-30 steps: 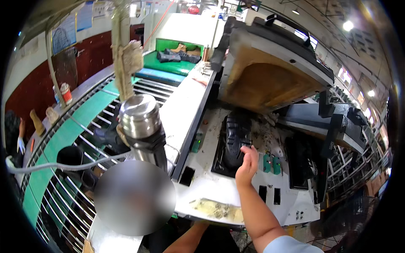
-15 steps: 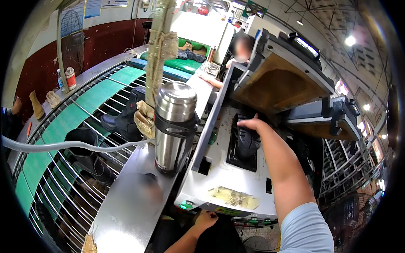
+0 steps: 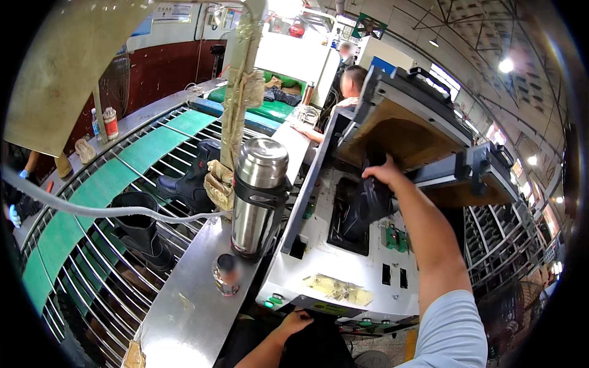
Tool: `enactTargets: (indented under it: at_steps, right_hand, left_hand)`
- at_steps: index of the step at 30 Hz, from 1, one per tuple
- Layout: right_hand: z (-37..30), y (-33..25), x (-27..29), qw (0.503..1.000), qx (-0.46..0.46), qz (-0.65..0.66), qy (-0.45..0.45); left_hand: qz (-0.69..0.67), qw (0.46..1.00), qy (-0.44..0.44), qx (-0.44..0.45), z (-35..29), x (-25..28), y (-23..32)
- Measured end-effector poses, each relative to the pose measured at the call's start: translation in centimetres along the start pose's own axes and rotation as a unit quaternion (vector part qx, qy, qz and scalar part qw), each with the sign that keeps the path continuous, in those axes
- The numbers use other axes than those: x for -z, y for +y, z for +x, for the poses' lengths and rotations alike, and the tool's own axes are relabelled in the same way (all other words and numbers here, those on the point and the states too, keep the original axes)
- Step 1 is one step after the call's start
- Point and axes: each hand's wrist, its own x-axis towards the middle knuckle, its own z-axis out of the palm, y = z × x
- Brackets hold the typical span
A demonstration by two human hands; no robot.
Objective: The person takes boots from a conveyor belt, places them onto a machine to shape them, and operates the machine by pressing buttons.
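My right hand (image 3: pixel 383 173) is closed around the upper part of a black boot (image 3: pixel 361 208). The boot tilts with its lower end over the dark recessed plate (image 3: pixel 350 241) in the top of a white machine (image 3: pixel 310 260). Above it, a hinged lid with a brown pad (image 3: pixel 402 132) stands raised. My left hand (image 3: pixel 296 322) lies low by the machine's front edge, beneath the green buttons, its fingers curled in with nothing visible in them.
On the left, a metal roller rack (image 3: pixel 92 279) with a green strip carries black boots (image 3: pixel 144 230). A steel flask (image 3: pixel 261 196) and a small jar (image 3: pixel 227 275) stand on the metal ledge beside the machine. A grey hose (image 3: pixel 110 211) crosses the rack. Another person (image 3: pixel 354 86) is behind the machine.
My right hand has risen with the boot, which has tilted up from the recessed plate. Green parts on the machine top beside it have come into sight. My left hand stays low.
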Motion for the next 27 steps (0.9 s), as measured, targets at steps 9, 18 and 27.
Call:
enactTargets:
  at_steps: [9,18,27]
  right_hand:
    - [-14.1,-2.3,13.2,0.943,0.075,0.312,-0.087]
    - [-37.4,8.5,-3.7,0.829,0.014,0.557,-0.054]
    - [-47.5,7.4,-4.8,0.846,0.264,0.276,-0.372]
  left_hand:
    - [-0.172,0.965,-0.144,-0.136,-5.8,-3.1,10.4]
    - [-0.696,0.623,-0.046,-0.352,-18.6,2.3,16.7]
    - [-0.665,0.522,0.408,-0.345,-37.3,8.0,7.3]
